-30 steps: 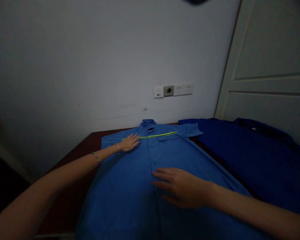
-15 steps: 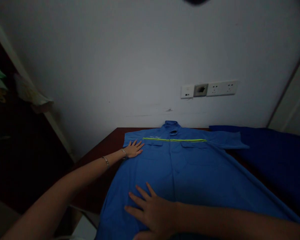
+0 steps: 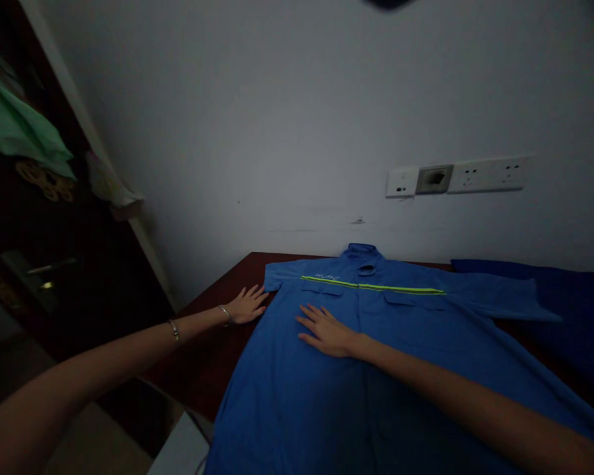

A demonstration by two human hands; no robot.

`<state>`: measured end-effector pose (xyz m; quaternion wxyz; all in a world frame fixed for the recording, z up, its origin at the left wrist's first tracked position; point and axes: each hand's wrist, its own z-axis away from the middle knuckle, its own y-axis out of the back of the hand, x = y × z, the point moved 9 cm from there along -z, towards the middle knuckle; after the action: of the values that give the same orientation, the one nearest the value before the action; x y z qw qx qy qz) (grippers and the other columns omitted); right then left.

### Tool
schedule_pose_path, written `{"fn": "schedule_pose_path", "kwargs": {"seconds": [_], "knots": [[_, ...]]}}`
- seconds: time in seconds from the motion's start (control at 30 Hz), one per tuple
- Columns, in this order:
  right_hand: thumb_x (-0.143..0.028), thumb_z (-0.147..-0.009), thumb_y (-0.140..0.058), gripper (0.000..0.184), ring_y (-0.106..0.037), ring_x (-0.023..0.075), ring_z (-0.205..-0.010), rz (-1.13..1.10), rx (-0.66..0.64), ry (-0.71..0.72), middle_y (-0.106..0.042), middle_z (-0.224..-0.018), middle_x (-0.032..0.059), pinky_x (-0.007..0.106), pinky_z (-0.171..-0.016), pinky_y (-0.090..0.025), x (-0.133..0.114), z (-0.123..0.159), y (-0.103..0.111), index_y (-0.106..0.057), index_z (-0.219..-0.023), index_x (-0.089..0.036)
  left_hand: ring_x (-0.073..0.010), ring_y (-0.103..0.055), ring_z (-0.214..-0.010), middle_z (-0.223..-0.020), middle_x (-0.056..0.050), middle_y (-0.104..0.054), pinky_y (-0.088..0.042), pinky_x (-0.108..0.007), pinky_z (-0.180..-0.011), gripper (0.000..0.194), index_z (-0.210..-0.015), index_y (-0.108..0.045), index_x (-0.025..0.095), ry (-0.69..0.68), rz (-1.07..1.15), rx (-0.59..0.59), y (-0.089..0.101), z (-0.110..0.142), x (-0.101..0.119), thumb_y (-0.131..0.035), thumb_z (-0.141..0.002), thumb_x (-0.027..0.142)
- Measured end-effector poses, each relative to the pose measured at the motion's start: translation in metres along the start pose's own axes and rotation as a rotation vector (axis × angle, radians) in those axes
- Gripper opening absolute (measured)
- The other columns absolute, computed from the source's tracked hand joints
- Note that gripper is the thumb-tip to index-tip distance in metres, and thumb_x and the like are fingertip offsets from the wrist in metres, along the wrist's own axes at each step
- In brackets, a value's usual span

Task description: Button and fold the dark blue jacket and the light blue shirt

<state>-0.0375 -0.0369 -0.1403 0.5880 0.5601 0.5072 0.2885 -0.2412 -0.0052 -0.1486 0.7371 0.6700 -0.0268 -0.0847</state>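
Observation:
A blue short-sleeved work shirt (image 3: pixel 321 382) lies spread flat, front side up, its collar toward the wall and a yellow-green stripe across the chest. My left hand (image 3: pixel 248 305) rests with spread fingers at the shirt's left side, just below the sleeve, on the table's dark red top. Two bracelets circle that wrist and forearm. My right hand (image 3: pixel 325 332) lies open on the shirt front, below the chest pocket flap on the left. The shirt's lower part runs out of view at the bottom.
The dark red table (image 3: pixel 202 369) meets a pale wall. Darker blue cloth (image 3: pixel 584 323) lies on the right. Wall sockets (image 3: pixel 490 175) sit above. On the left is a dark door with a handle (image 3: pixel 52 266) and green cloth (image 3: pixel 22 122). A pale box-like object (image 3: pixel 181 448) stands below the table.
My right hand has moved up the shirt toward the chest. My left hand has shifted off the shirt's edge to the table beside it. The view has turned left.

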Motion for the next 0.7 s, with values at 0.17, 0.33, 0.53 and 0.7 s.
{"fn": "schedule_pose_path", "kwargs": {"seconds": [0.17,0.33,0.53,0.7], "knots": [[-0.044,-0.09,-0.032,0.052,-0.019,0.0257,-0.133,-0.012,-0.037,0.316,-0.028,-0.144,0.0131,0.047,-0.108,-0.016,-0.064,-0.009,-0.013,-0.04,-0.133,-0.016,-0.0267,-0.04,-0.119,-0.127,-0.013,-0.048,-0.03,-0.041,-0.1,0.042,-0.118,-0.051,0.014,0.193,0.09,0.125,0.012,0.005,-0.03,-0.041,-0.08,0.028],[-0.052,-0.086,-0.035,0.062,-0.021,0.0292,-0.132,-0.06,-0.071,0.48,-0.027,-0.143,0.0187,0.052,-0.105,-0.02,-0.119,-0.017,-0.033,-0.037,-0.134,-0.011,-0.023,-0.046,-0.112,-0.121,-0.012,-0.052,-0.034,-0.036,-0.097,0.038,-0.116,-0.051,0.013,0.126,0.042,0.282,0.035,-0.016,-0.022,-0.042,-0.08,0.022],[-0.052,-0.085,-0.038,0.063,-0.024,0.0302,-0.131,-0.115,-0.046,0.461,-0.029,-0.142,0.0184,0.053,-0.104,-0.02,-0.122,-0.026,-0.037,-0.036,-0.134,-0.013,-0.0209,-0.036,-0.125,-0.137,-0.009,-0.041,-0.026,-0.035,-0.102,0.054,-0.13,-0.04,0.018,-0.426,-0.16,0.058,0.016,-0.021,0.012,-0.043,-0.077,0.012],[-0.051,-0.087,-0.034,0.06,-0.024,0.0297,-0.131,-0.164,-0.045,0.45,-0.029,-0.142,0.0182,0.054,-0.104,-0.019,-0.122,-0.025,-0.034,-0.036,-0.134,-0.013,-0.0172,-0.056,-0.102,-0.113,-0.004,-0.062,-0.037,-0.026,-0.09,0.043,-0.112,-0.058,0.02,-0.292,0.016,0.084,0.025,-0.03,-0.009,-0.038,-0.075,0.009]]}}
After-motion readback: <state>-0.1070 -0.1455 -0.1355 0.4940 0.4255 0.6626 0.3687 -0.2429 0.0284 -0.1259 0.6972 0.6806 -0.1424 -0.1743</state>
